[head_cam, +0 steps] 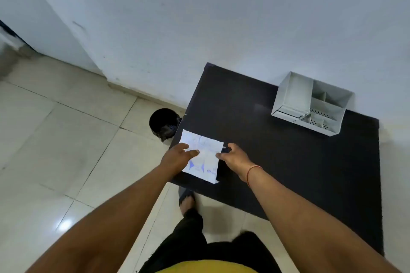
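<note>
Pale tiled floor point(66, 139) on the left. A black waste bin point(163, 121) stands on it, just beside the left edge of the black table point(288, 162). Left hand point(176, 158) comes in from lower left with fingers straight and flat, resting on the left part of a white paper sheet point(205, 146). The sheet has faint blue print and lies flat on the table's near-left corner, its lower edge close to the table's near edge. Below the table edge a sandalled foot point(186, 199) stands on the tiles. Right hand point(234, 157) is at the sheet's right edge, fingers bent with the tips touching the paper and the thumb raised above. Cannot tell if it pinches the sheet or only touches it. A dark patch sits under that hand and along the sheet's right edge, too close to the table colour to identify. A red thread band point(253, 173) is on the right wrist. Far right, well apart from the paper, a white compartmented desk organizer point(295, 95) stands on the table against the white wall point(221, 17), perforated bottoms visible in the small sections.
</note>
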The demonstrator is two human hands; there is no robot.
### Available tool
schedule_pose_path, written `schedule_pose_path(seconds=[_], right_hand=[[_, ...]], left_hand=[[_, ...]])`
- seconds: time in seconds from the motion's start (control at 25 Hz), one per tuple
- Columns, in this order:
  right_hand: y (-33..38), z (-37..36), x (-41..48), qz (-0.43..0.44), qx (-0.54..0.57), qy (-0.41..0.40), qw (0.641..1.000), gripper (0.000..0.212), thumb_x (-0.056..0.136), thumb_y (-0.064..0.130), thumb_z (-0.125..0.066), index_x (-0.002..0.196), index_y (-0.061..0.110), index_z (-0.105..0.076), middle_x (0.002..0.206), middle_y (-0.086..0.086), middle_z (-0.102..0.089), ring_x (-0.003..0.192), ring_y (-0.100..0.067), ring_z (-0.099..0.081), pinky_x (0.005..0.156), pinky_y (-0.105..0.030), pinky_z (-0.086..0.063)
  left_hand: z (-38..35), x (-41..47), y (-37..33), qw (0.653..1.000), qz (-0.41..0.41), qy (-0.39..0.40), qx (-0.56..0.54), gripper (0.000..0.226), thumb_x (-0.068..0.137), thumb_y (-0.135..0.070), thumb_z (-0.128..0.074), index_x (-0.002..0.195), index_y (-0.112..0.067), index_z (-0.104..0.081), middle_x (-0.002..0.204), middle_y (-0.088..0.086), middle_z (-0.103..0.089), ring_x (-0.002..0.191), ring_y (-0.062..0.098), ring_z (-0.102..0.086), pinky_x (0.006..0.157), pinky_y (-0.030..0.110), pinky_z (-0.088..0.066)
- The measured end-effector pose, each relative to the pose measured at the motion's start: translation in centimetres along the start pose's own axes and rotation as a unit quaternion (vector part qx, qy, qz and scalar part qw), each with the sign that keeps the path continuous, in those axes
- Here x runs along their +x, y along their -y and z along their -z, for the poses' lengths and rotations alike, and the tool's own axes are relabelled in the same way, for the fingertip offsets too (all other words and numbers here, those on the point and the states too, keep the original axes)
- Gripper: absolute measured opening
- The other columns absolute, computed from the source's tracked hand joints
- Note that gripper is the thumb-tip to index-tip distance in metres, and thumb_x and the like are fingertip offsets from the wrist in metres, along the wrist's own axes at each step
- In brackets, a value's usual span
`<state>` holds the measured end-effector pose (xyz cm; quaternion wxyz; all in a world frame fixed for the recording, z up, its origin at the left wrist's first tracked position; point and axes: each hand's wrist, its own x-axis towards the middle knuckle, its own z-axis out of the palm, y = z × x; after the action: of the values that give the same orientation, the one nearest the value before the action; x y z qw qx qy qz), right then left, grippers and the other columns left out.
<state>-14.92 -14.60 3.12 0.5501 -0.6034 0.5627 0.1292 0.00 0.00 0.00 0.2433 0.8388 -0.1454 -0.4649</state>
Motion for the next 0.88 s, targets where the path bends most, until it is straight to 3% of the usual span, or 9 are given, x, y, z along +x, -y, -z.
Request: schedule_pose_path(seconds=[0.16,0.24,0.32,0.4,0.48,0.56,0.64,0.76,0.88], right_hand=[[0.4,-1.9,1.3,-0.127,0.091,0.031,0.987,0.043,0.097,0.014,-0.074,0.136,0.007,-0.058,0.143,-0.010,-0.064,0.115,-0.026,-0.064,0.084,-0.037,-0.045],[0.8,-2.5,1.6,-0.144,0.125,0.069,0.979,0.013,0.099,0.008,-0.071,0.110,0.014,-0.065,0.128,-0.007,-0.068,0.103,-0.023,-0.063,0.081,-0.038,-0.046],[1.0,-2.8,1.8,-0.123,0.144,0.088,0.978,0.015,0.098,0.007,-0.071,0.111,0.016,-0.070,0.131,-0.006,-0.073,0.103,-0.023,-0.066,0.076,-0.039,-0.052],[1.6,-2.9,1.5,-0.024,0.079,0.041,0.996,0.020,0.097,0.013,-0.074,0.117,0.014,-0.074,0.128,-0.010,-0.076,0.101,-0.022,-0.071,0.080,-0.039,-0.061],[2.3,-1.8,0.2,0.169,-0.095,-0.059,0.979,0.018,0.095,0.021,-0.073,0.110,0.011,-0.077,0.116,-0.008,-0.073,0.099,-0.023,-0.070,0.085,-0.039,-0.060],[2.7,-0.2,-2.5,0.358,-0.262,-0.131,0.887,0.020,0.094,0.025,-0.069,0.107,0.014,-0.079,0.113,-0.005,-0.071,0.100,-0.023,-0.067,0.086,-0.040,-0.057],[2.6,1.4,-4.9,0.427,-0.367,-0.124,0.817,0.024,0.094,0.028,-0.068,0.114,0.023,-0.080,0.121,-0.002,-0.073,0.110,-0.023,-0.067,0.099,-0.044,-0.054],[2.5,3.4,-7.8,0.325,-0.293,-0.099,0.894,0.038,0.092,0.035,-0.065,0.129,0.029,-0.071,0.134,0.005,-0.068,0.127,-0.018,-0.057,0.114,-0.042,-0.044],[2.3,5.4,-8.3,0.225,-0.197,-0.141,0.944,0.034,0.093,0.039,-0.064,0.125,0.027,-0.068,0.119,0.011,-0.067,0.122,-0.013,-0.052,0.108,-0.042,-0.048]], left_hand=[[0.3,1.4,1.4,0.997,0.052,0.038,-0.032,0.069,0.096,-0.055,-0.069,0.151,-0.016,-0.057,0.153,0.011,-0.060,0.132,0.032,-0.059,0.113,0.046,-0.049],[0.6,1.8,1.4,0.995,0.058,0.051,-0.057,0.068,0.096,-0.053,-0.072,0.150,-0.015,-0.057,0.151,0.010,-0.061,0.131,0.031,-0.059,0.111,0.045,-0.049],[0.9,1.7,0.7,0.990,0.065,0.049,-0.112,0.061,0.095,-0.054,-0.073,0.140,-0.014,-0.064,0.145,0.010,-0.065,0.123,0.029,-0.064,0.110,0.046,-0.052],[1.5,1.1,-0.4,0.969,0.118,0.052,-0.212,0.061,0.092,-0.062,-0.071,0.126,-0.011,-0.068,0.134,0.015,-0.072,0.111,0.030,-0.069,0.106,0.050,-0.056],[2.6,0.6,-2.2,0.916,0.181,0.145,-0.328,0.083,0.088,-0.078,-0.063,0.127,-0.005,-0.068,0.130,0.022,-0.074,0.115,0.038,-0.073,0.107,0.056,-0.057],[3.4,-0.2,-4.1,0.847,0.176,0.260,-0.428,0.095,0.086,-0.083,-0.059,0.132,-0.001,-0.071,0.133,0.028,-0.074,0.126,0.046,-0.069,0.113,0.062,-0.051],[3.4,-1.1,-6.2,0.809,0.135,0.293,-0.491,0.070,0.096,-0.061,-0.064,0.137,-0.004,-0.071,0.133,0.025,-0.075,0.123,0.044,-0.070,0.110,0.062,-0.052],[2.7,-1.6,-8.7,0.834,0.094,0.269,-0.473,0.047,0.099,-0.008,-0.061,0.146,-0.002,-0.062,0.122,0.020,-0.079,0.107,0.039,-0.075,0.094,0.052,-0.060],[2.2,-1.8,-10.0,0.847,0.061,0.278,-0.448,0.044,0.097,0.006,-0.054,0.138,-0.006,-0.064,0.120,0.018,-0.078,0.110,0.042,-0.074,0.090,0.054,-0.062]])
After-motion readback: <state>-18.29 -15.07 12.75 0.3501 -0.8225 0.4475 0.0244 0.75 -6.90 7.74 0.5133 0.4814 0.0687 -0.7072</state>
